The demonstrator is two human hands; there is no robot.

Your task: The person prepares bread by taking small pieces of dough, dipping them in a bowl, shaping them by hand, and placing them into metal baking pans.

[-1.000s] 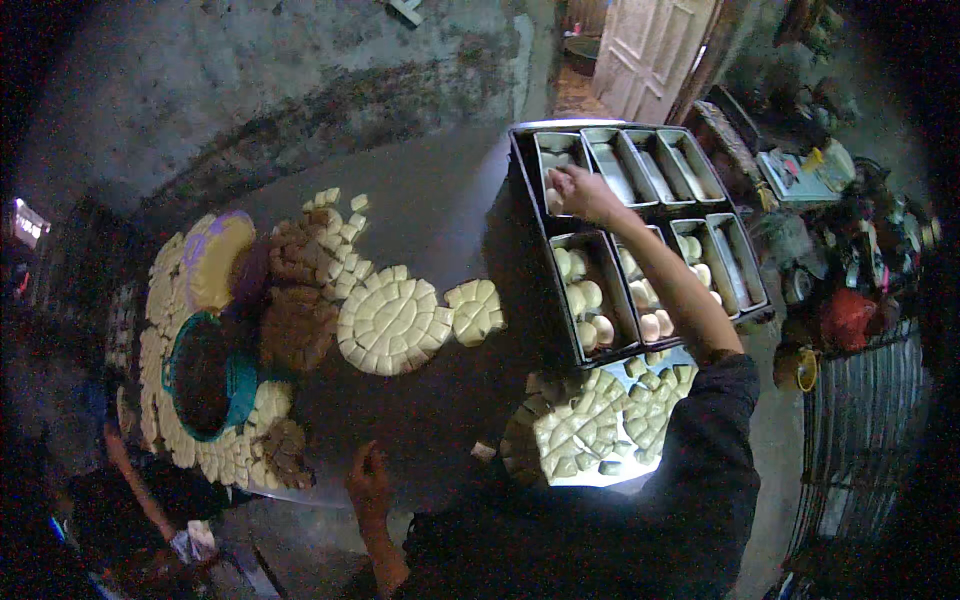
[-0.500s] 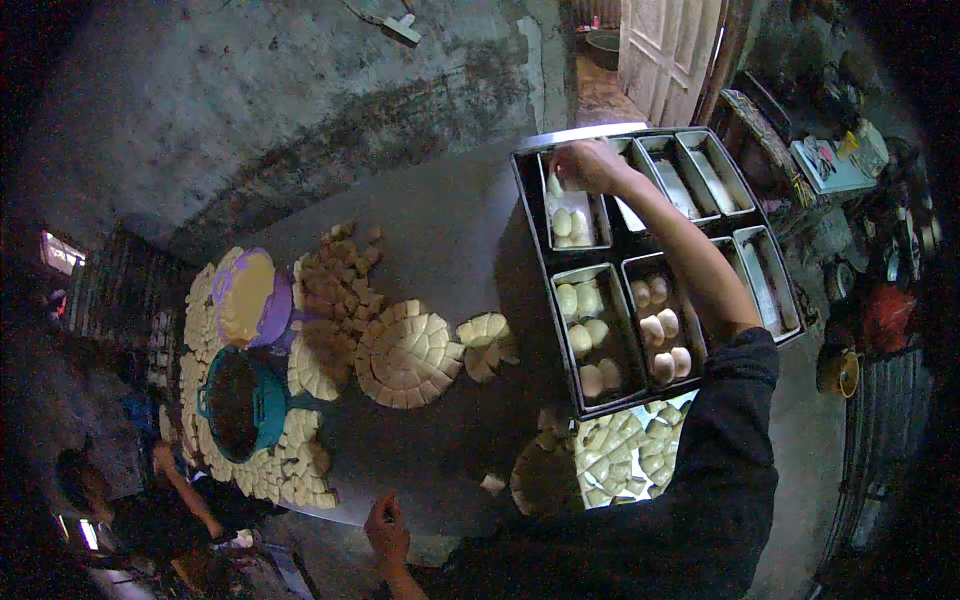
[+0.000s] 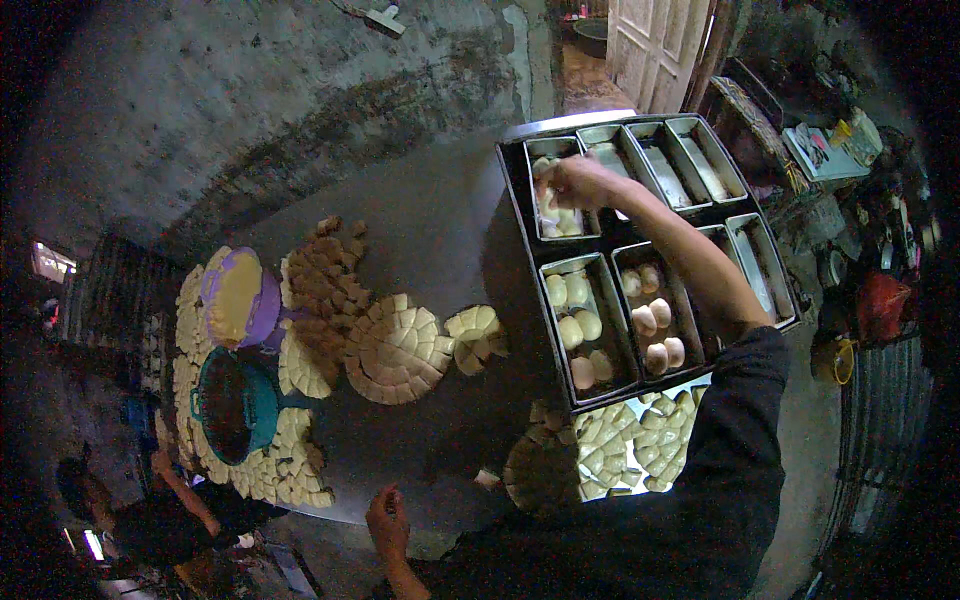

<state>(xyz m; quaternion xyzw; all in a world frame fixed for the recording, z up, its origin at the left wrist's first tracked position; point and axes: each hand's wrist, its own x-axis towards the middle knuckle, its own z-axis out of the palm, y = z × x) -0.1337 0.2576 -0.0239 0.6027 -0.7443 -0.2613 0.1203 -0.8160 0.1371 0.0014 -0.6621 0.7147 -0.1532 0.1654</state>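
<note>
My right hand (image 3: 566, 183) reaches into the upper-left metal pan (image 3: 572, 226) of a large black tray, its fingers bent over pale dough balls (image 3: 548, 208); what they grip is hidden. Nearer pans hold more dough balls (image 3: 568, 330), and several upper and right pans (image 3: 700, 160) show bare metal. My left hand (image 3: 388, 518) is curled near the table's front edge, holding something I cannot make out, near a small loose dough piece (image 3: 487, 478). Cut dough pieces form rounds on the dark table (image 3: 420, 200), and more lie on a pale lit surface (image 3: 628, 450) below the tray.
At left a purple tub (image 3: 262, 310) and a teal basin (image 3: 252, 410) stand among many dough pieces (image 3: 300, 470). A co-worker (image 3: 140, 520) works at the lower left. Behind are a wall and an open door (image 3: 650, 50); a cluttered bench (image 3: 820, 150) stands at right.
The view has shifted. My right hand stays over the upper-left pan, moving a little within it, and more pale dough shows there than a second ago. My left hand stays near the front edge.
</note>
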